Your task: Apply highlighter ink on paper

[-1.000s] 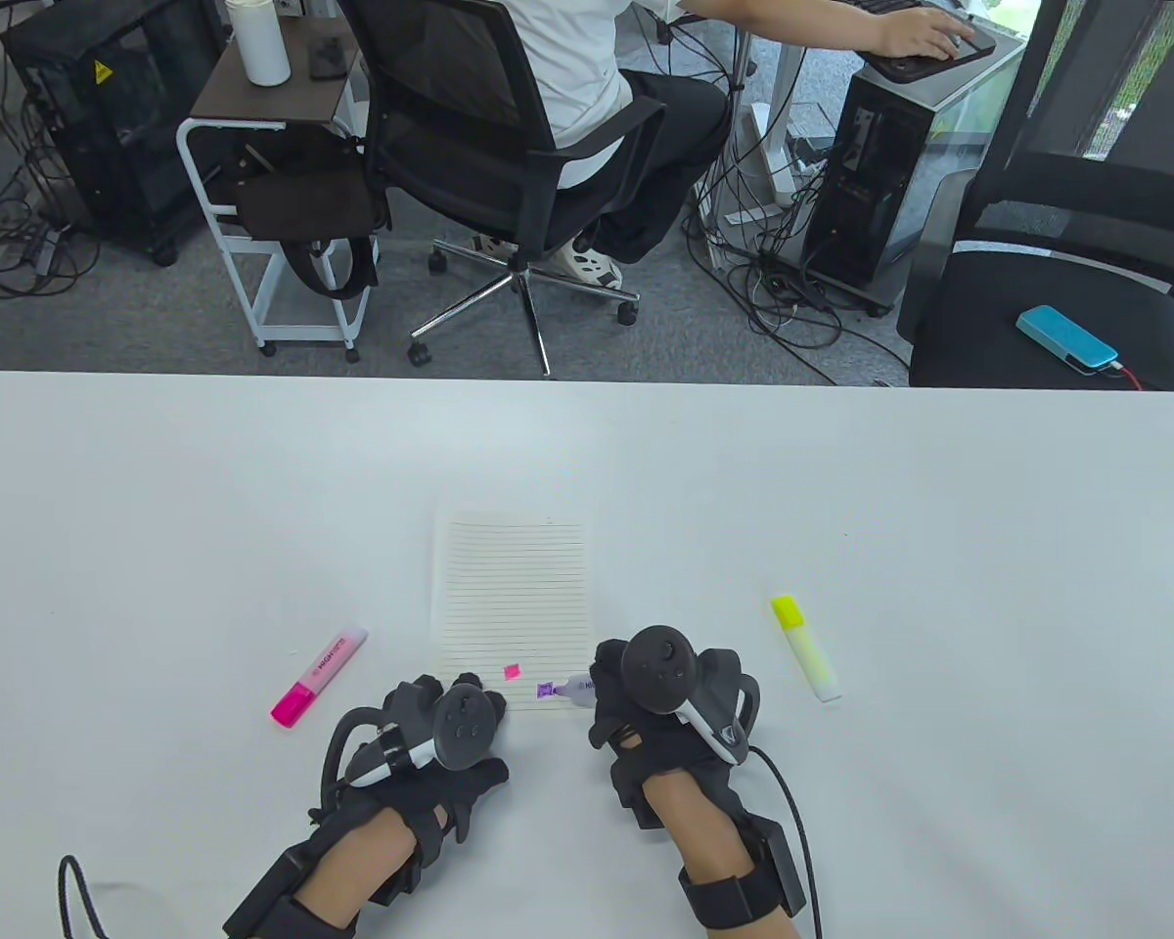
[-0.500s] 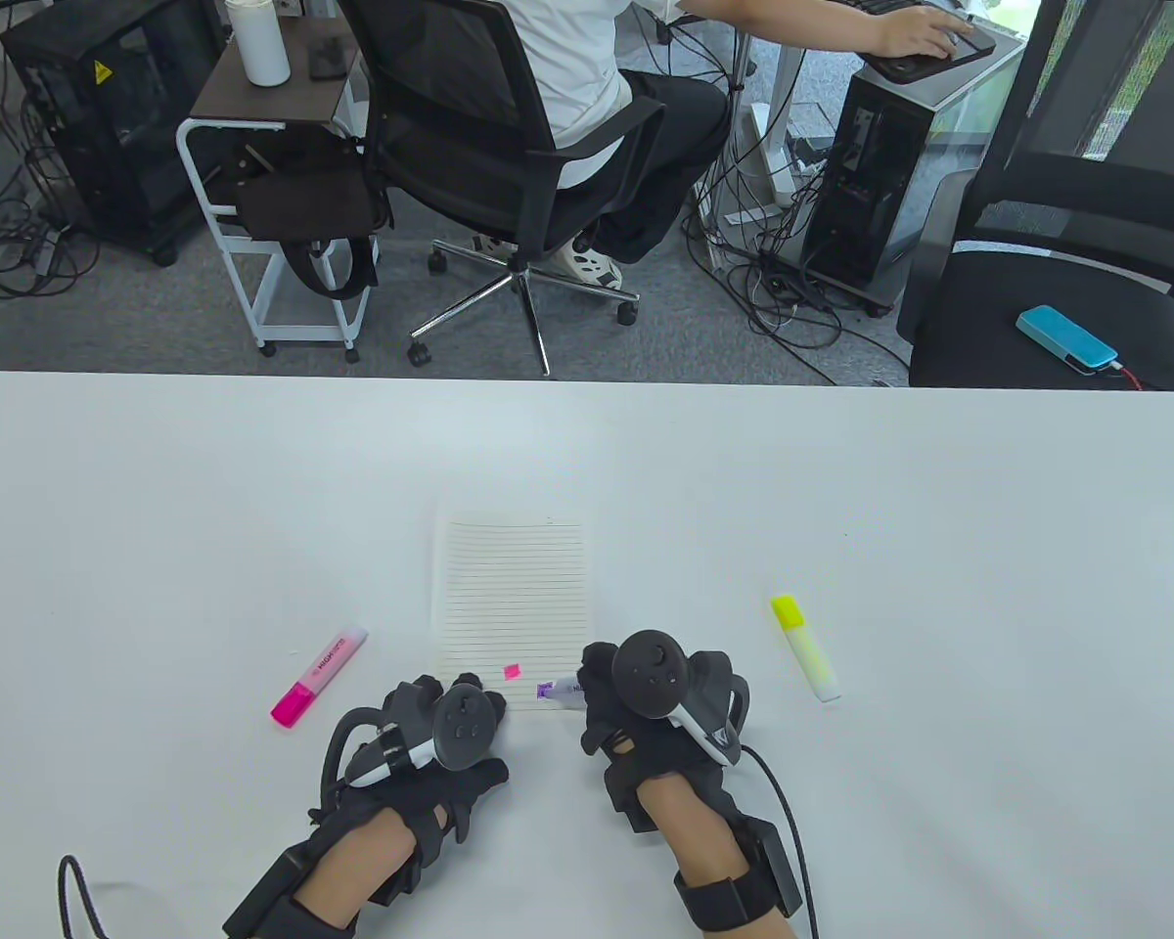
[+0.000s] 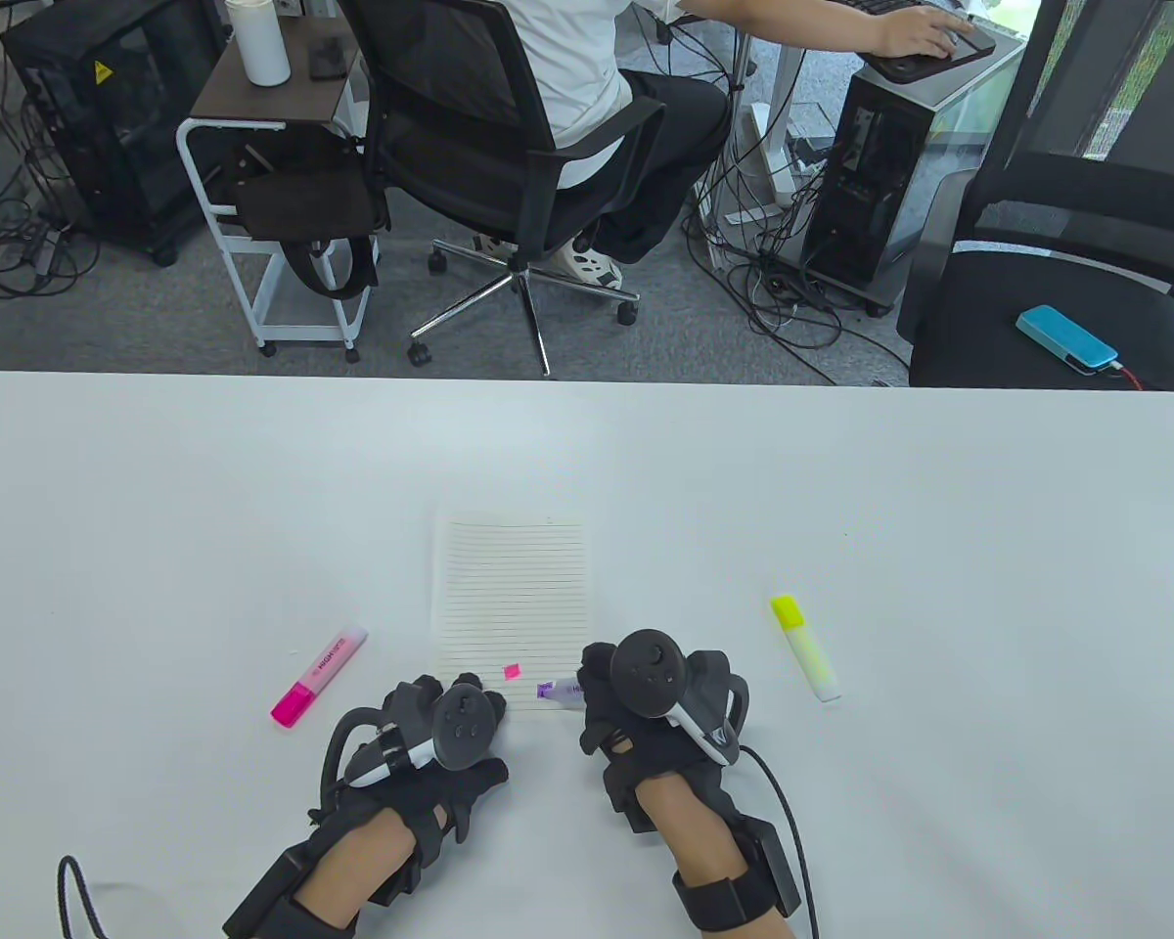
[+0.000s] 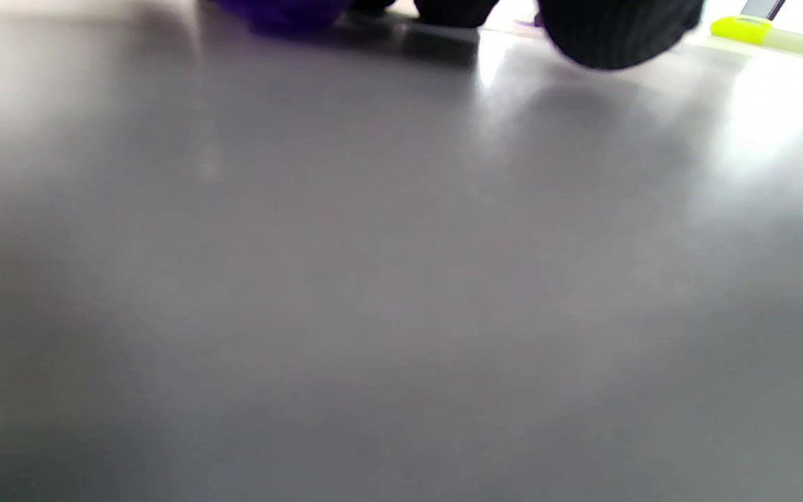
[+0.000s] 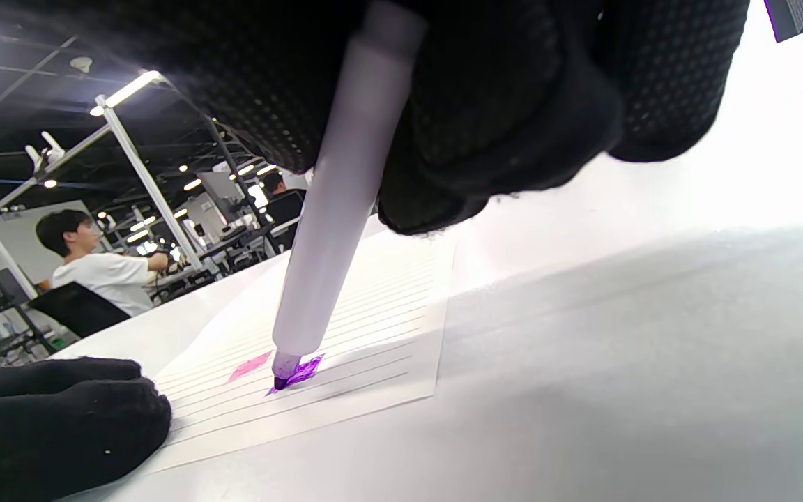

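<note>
A lined paper sheet (image 3: pixel 511 597) lies on the white table (image 3: pixel 841 469). My right hand (image 3: pixel 636 699) grips a purple highlighter (image 3: pixel 565 691) with its tip on a purple mark (image 3: pixel 546 690) near the sheet's bottom right; the right wrist view shows the pen (image 5: pixel 335 230) touching that mark (image 5: pixel 300 373). A small pink mark (image 3: pixel 513 671) sits just left of it. My left hand (image 3: pixel 440 719) rests on the table at the sheet's bottom left corner, and something purple (image 4: pixel 283 10) shows under its fingers in the left wrist view.
A pink highlighter (image 3: pixel 318 675) lies left of the sheet. A yellow highlighter (image 3: pixel 805 648) lies to the right and shows in the left wrist view (image 4: pixel 757 31). Office chairs and a seated person are beyond the table's far edge.
My right hand has shifted slightly left with the purple highlighter, its tip staying on the purple mark. My left hand has not moved.
</note>
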